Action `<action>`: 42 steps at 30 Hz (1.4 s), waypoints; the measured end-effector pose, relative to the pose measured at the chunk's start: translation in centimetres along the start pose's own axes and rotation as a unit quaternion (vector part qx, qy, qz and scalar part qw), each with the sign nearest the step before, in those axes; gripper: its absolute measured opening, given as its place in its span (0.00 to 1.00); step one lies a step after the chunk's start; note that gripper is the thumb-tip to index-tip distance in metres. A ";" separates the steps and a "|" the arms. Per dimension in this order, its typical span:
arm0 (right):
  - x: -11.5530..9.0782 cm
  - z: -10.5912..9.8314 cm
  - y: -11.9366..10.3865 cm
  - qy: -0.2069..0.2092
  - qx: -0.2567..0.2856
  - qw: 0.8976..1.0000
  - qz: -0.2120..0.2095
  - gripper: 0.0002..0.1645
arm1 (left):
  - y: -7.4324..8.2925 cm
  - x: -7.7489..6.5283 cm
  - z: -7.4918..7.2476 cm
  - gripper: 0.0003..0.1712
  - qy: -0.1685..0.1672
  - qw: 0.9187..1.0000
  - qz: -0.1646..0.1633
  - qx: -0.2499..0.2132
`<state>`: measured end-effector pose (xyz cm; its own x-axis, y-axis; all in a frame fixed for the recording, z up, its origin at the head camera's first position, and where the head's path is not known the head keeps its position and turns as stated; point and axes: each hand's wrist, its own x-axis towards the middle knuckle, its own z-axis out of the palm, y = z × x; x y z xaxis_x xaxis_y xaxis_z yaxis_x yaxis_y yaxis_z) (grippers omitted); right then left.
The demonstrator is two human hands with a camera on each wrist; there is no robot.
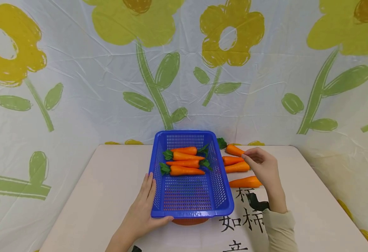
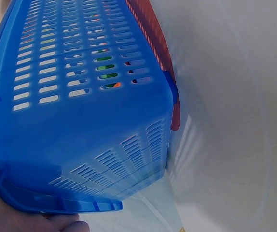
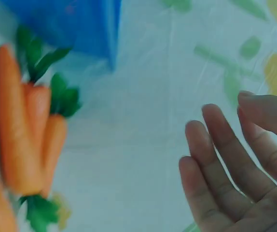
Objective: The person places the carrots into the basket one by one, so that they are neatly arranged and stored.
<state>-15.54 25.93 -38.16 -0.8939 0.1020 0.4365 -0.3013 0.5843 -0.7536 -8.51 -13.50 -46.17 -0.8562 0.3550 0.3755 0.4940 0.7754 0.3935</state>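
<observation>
pale tabletop (image 1: 108, 182), blue basket (image 1: 193, 213) of four carrots (image 1: 184, 163), left hand (image 1: 143, 206) straight-fingered against it, right hand (image 1: 265, 168) relaxed, empty

wrinkly white fabric walls (image 1: 89, 87) from 9 round to 3 o'clock, big doodly yellow flowers (image 1: 29, 52) at 10, 1 and 2, chunky green stems (image 1: 153, 91) below them, pale table (image 1: 108, 182) towards 6, black brushy characters (image 1: 252, 220) around 5, soft light

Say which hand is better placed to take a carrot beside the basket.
Probably the right hand: it looks empty and is close to those carrots. The left hand rests against the blue basket, on the opposite side.
</observation>
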 end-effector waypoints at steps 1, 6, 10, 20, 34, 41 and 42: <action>-0.1 -0.3 0.6 0.008 -0.004 1.000 0.001 0.07 | 0.0 0.0 0.0 0.74 0.001 1.000 0.000 0.000; -0.6 -1.0 3.9 0.030 -0.030 0.999 0.017 0.06 | -0.1 0.0 0.0 0.74 0.004 1.000 0.002 0.001; -1.1 -1.2 5.6 0.026 -0.050 0.997 0.060 0.09 | -0.1 0.1 0.0 0.74 0.003 1.000 0.002 0.001; -2.2 -2.2 9.2 -0.126 -0.100 0.977 0.137 0.15 | -0.1 0.0 0.3 0.74 0.009 1.000 0.010 -0.005; -2.6 -1.4 11.6 -0.209 -0.139 0.955 0.159 0.27 | -0.2 0.0 0.2 0.74 0.006 1.000 0.004 -0.003; -2.6 -1.3 11.7 -0.210 -0.139 0.954 0.162 0.27 | -0.2 0.0 0.2 0.74 0.008 1.000 0.007 -0.003; -2.7 -1.3 11.6 -0.210 -0.139 0.955 0.160 0.27 | -0.2 0.0 0.2 0.74 0.007 1.000 0.007 -0.004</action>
<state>-16.25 33.50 -47.46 -0.9973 0.0130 -0.0727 0.0561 0.7743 -0.6304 -8.59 -13.54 -46.41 -0.8466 0.3584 0.3935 0.5077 0.7657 0.3950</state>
